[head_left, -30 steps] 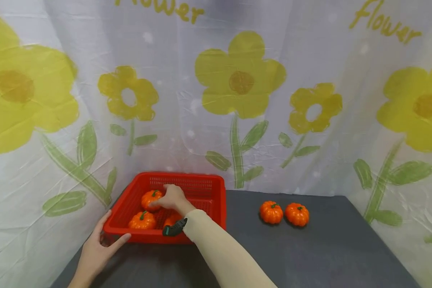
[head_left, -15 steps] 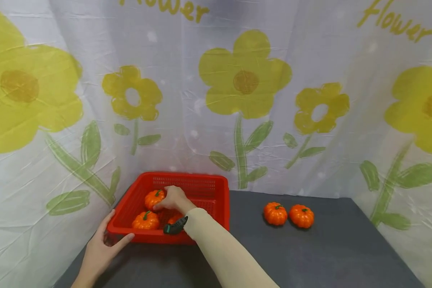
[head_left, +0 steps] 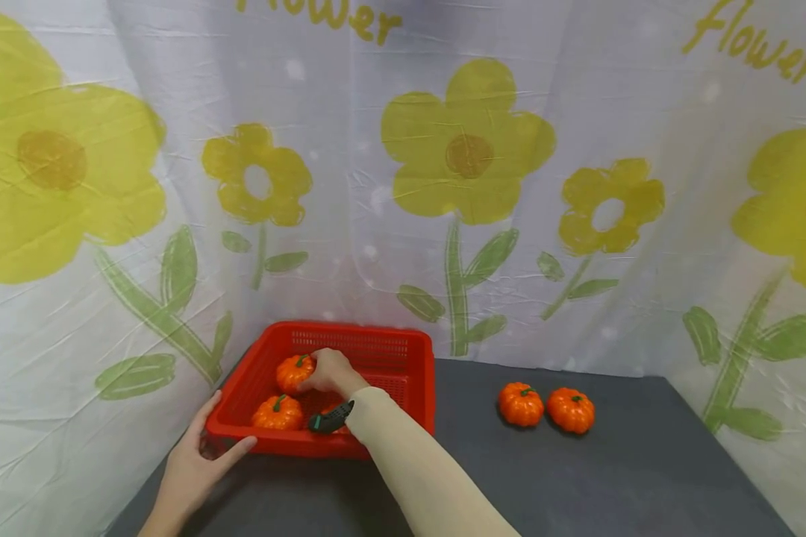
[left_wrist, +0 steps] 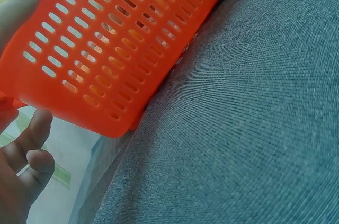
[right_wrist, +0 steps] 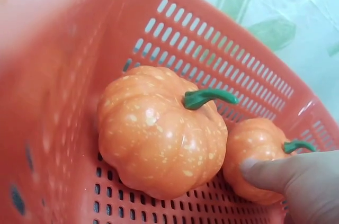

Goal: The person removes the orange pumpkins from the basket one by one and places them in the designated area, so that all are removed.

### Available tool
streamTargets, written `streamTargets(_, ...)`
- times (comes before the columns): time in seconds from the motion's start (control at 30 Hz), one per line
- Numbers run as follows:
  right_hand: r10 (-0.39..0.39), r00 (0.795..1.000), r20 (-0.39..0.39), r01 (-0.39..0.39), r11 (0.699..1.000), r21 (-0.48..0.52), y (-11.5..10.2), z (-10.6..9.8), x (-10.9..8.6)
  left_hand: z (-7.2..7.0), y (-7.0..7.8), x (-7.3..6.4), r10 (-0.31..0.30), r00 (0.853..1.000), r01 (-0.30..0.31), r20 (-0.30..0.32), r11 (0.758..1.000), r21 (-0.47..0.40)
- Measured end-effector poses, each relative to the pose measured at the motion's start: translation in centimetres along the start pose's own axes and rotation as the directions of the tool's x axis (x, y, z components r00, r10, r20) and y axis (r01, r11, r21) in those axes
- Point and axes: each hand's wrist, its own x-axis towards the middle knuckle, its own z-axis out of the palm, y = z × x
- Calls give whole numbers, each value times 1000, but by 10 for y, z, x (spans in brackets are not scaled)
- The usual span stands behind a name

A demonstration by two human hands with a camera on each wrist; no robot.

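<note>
- Two hands work at a red basket [head_left: 295,444] in the head view; the right hand [head_left: 332,371] grasps the far pumpkin [head_left: 292,374] inside it; the left hand [head_left: 191,462] loosely holds the near left corner; the near pumpkin [head_left: 277,415] sits in front, and a third pumpkin [head_left: 327,409] is mostly hidden by a black wrist device [head_left: 329,421]; a fourth pumpkin [head_left: 520,404] and a fifth pumpkin [head_left: 571,410] stand on the grey table [head_left: 524,477]; yellow lettering [head_left: 757,49] on the cloth reads "flower", twice, the left one cropped; no brand is legible.
- Left wrist view: the thumb is at the basket rim, other fingers loosely bent below; no label shows.
- Right wrist view: the thumb presses the far pumpkin, fingers behind it unseen; the step seems to be placing or picking up, I cannot tell which; either way the next move calls for clearing the near pumpkin; no writing shows.
</note>
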Motion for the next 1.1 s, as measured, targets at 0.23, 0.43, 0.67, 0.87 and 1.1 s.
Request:
streamTargets(0.23,-18,1000,-17,17,1000,-21,1,-2,4,-1,2,2,23,1000,-23,-15,1000,3)
streamTargets(0.43,-18,1000,-14,18,1000,-22,1,-2,1,0,1,1,9,1000,-10,-5,1000,-6)
streamTargets(0.67,-40,999,18,39,999,30,3,2,-4,1,2,-2,6,1000,-6,1,1000,-12)
streamTargets(0.87,-25,1000,9,25,999,36,7,5,-4,4,0,-3,20,1000,-20,-4,1000,-17)
streamTargets(1.1,-25,1000,-8,25,1000,13,3,-7,0,-1,0,-1,29,1000,-29,-13,1000,-8)
